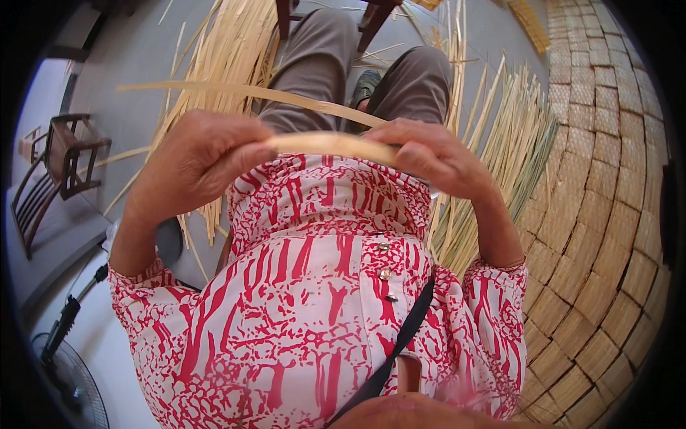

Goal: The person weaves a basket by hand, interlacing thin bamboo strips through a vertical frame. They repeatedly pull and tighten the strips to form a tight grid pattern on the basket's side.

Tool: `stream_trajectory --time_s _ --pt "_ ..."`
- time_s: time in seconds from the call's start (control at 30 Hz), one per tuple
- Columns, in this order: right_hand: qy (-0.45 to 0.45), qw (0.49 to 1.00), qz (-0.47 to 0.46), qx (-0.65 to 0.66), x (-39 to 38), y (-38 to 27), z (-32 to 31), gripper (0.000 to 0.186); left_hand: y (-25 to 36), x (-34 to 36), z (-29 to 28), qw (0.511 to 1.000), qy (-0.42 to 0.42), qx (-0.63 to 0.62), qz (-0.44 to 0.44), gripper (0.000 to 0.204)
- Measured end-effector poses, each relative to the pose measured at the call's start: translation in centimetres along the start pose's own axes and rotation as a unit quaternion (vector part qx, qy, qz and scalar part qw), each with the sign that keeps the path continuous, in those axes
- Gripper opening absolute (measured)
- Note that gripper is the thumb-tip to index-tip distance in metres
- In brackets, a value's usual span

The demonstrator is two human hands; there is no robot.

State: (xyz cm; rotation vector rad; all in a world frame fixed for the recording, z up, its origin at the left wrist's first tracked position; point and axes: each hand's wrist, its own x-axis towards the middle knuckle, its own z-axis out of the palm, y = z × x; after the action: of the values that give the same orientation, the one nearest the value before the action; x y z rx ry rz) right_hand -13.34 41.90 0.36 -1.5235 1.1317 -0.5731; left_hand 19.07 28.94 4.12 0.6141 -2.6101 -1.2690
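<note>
A pale, flat bamboo strip is stretched across my lap, bowed slightly upward and a little blurred. Its left end is pinched between thumb and fingers of my left hand. My right hand is closed on the other end, where something dark shows by the fingers; I cannot make out what it is. Just beyond runs a longer, thinner strip, from the far left over my knees to my right fingers. Whether the two strips are one piece is hidden by my hands.
Long split strips lie on the floor beyond my left hand. A greener bundle lies to the right, beside a wide stack of woven pieces. At left are a wooden chair and a fan; dark wooden legs stand ahead.
</note>
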Motion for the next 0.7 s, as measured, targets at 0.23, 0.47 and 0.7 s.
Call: stream_trajectory --time_s 0.23,0.47,0.7 --pt "0.004 0.992 -0.005 -0.129 -2.4 -2.1 -0.4 0.035 -1.0 2.5 -1.0 0.994 -0.081 -0.074 0.007 0.042" --pt "0.084 0.984 0.155 -0.02 -10.5 -4.6 -10.8 0.035 -4.1 6.0 -5.0 0.993 -0.118 -0.01 0.001 0.048" --pt "0.235 0.931 0.266 -0.086 -16.1 -0.5 -20.8 0.026 -9.2 14.6 -5.5 0.992 -0.122 -0.038 0.018 0.042"
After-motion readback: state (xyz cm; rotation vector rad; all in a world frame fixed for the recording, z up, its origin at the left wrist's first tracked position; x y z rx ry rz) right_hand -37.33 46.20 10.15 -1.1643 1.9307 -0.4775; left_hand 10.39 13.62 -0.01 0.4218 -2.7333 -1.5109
